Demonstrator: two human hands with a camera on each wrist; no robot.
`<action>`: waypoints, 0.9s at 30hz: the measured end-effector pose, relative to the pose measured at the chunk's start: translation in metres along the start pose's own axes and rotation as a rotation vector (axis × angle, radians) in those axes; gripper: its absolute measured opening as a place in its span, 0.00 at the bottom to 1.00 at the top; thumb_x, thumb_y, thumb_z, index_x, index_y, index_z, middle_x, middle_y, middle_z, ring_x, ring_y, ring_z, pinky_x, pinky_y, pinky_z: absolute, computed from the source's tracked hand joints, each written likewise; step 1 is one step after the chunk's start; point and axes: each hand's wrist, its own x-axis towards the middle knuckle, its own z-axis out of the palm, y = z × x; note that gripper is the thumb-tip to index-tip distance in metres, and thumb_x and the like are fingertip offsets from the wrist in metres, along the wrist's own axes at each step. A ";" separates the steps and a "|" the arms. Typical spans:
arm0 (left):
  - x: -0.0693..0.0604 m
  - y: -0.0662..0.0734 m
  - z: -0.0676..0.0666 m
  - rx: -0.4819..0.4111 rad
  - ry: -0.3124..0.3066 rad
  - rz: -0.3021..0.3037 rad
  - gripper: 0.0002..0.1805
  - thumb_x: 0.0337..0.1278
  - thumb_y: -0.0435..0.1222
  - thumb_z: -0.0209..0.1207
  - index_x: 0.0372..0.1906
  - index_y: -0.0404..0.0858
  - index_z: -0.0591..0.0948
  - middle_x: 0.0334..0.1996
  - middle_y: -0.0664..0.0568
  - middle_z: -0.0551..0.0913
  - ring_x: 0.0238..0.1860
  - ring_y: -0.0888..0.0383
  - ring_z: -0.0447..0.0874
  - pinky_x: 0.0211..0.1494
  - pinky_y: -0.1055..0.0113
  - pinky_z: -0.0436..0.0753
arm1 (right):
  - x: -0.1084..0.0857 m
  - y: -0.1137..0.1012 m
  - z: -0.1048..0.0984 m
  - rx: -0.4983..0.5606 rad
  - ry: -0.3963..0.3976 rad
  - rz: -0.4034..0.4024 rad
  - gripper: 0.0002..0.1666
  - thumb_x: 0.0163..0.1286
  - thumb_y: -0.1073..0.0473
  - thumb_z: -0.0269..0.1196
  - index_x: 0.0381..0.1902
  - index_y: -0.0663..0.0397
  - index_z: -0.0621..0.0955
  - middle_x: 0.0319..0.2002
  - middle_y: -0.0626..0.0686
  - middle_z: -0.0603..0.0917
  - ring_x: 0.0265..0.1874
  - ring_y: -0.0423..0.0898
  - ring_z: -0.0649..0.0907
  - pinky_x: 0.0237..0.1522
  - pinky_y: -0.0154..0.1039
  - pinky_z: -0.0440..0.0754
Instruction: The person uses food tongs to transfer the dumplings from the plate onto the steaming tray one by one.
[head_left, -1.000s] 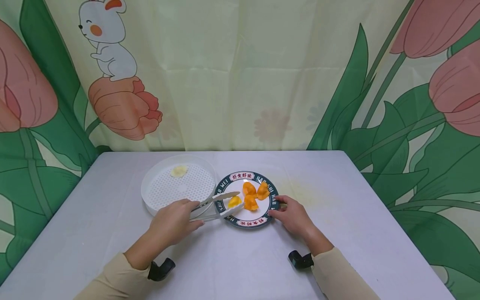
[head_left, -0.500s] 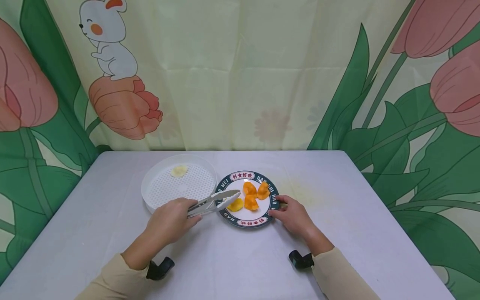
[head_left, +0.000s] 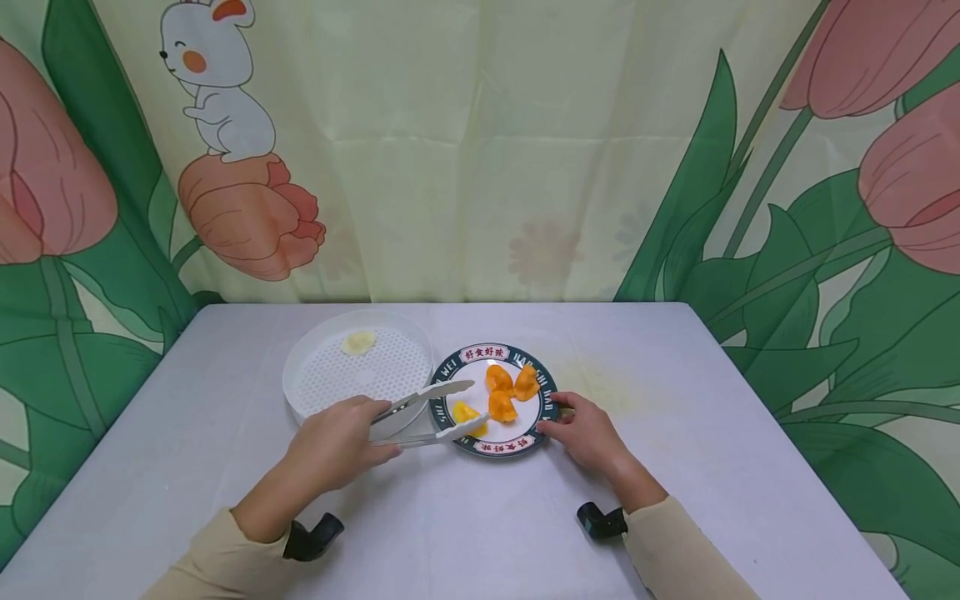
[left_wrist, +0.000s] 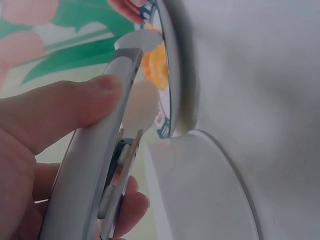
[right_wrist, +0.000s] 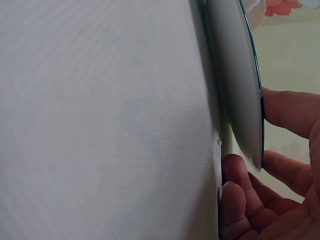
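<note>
In the head view my left hand (head_left: 335,446) grips metal tongs (head_left: 412,403) whose two arms are spread over the left part of a dark-rimmed plate (head_left: 501,447). A yellow piece (head_left: 467,417) lies on the plate between the tong tips, with three orange pieces (head_left: 502,406) to its right. Thumb and fingers of the left hand lie on opposite arms of the tongs (left_wrist: 95,150) in the left wrist view. My right hand (head_left: 590,433) holds the plate's right rim; the right wrist view shows fingertips against the edge of the plate (right_wrist: 240,75).
A round white perforated tray (head_left: 375,375) stands just left of the plate, with one pale yellow round piece (head_left: 358,342) on it. The table (head_left: 480,533) has a white cover, and a printed curtain (head_left: 420,167) hangs behind it.
The tongs closed partly over the yellow piece half a second ago and are now spread apart again. The yellow piece looks slightly shifted or turned. My right hand and the plate have stayed put.
</note>
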 end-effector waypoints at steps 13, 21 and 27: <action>0.005 -0.004 0.003 -0.068 -0.088 -0.031 0.30 0.46 0.47 0.76 0.53 0.35 0.85 0.40 0.49 0.85 0.33 0.56 0.74 0.34 0.60 0.76 | 0.001 0.000 0.001 -0.003 0.004 0.005 0.37 0.65 0.54 0.71 0.69 0.58 0.72 0.53 0.58 0.79 0.39 0.50 0.77 0.40 0.37 0.83; 0.007 -0.006 0.005 -0.092 -0.129 -0.045 0.29 0.47 0.46 0.76 0.55 0.36 0.85 0.42 0.50 0.85 0.33 0.56 0.73 0.34 0.62 0.74 | 0.001 0.000 0.001 -0.005 0.001 0.002 0.38 0.65 0.54 0.71 0.69 0.58 0.72 0.56 0.58 0.79 0.41 0.50 0.77 0.42 0.38 0.83; 0.007 -0.006 0.005 -0.116 -0.129 -0.039 0.27 0.48 0.44 0.75 0.54 0.36 0.85 0.39 0.51 0.84 0.31 0.57 0.73 0.31 0.63 0.72 | 0.000 0.000 0.001 -0.001 0.000 0.002 0.37 0.65 0.55 0.71 0.69 0.58 0.72 0.57 0.59 0.78 0.41 0.50 0.77 0.42 0.38 0.83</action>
